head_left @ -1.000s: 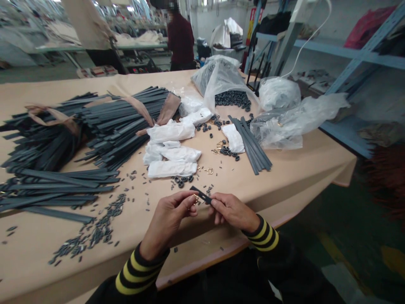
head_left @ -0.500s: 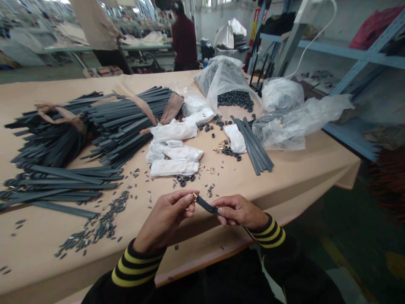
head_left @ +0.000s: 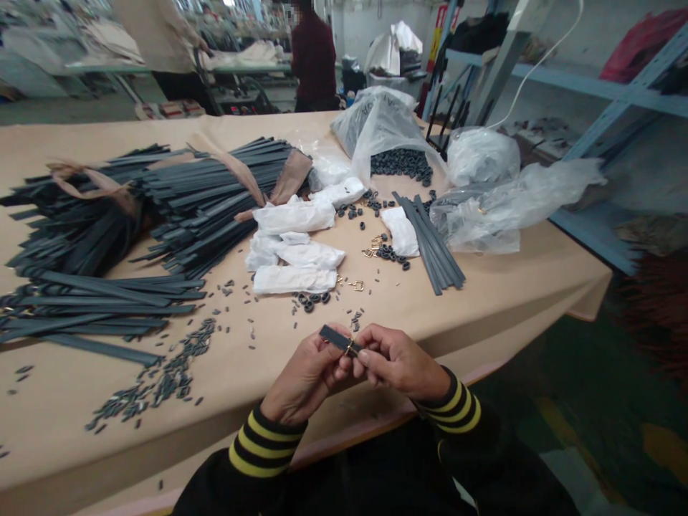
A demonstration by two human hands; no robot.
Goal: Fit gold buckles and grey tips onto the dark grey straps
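Note:
Both hands hold one dark strap (head_left: 334,338) with a gold buckle (head_left: 350,347) on it, just over the table's front edge. My left hand (head_left: 309,373) is closed on the strap, whose end sticks out past the thumb. Close beside it, my right hand (head_left: 395,358) pinches the strap on the other side of the buckle. The fingers hide part of the strap and buckle. Farther back lie dark ring-shaped loops (head_left: 312,301), a loose gold buckle (head_left: 357,286) and small dark pieces (head_left: 355,317).
Bundled dark straps (head_left: 215,201) fill the left, with scattered small pieces (head_left: 161,373) before them. White wrapped packets (head_left: 295,279) sit mid-table. Behind are an opened plastic bag (head_left: 376,129) of loops, loose straps (head_left: 433,247) and clear plastic bags (head_left: 494,208). Two people stand beyond the table.
My hands have come closer together. The strap's end now points up and left past my left thumb, and the buckle sits between my hands rather than at my left fingertips.

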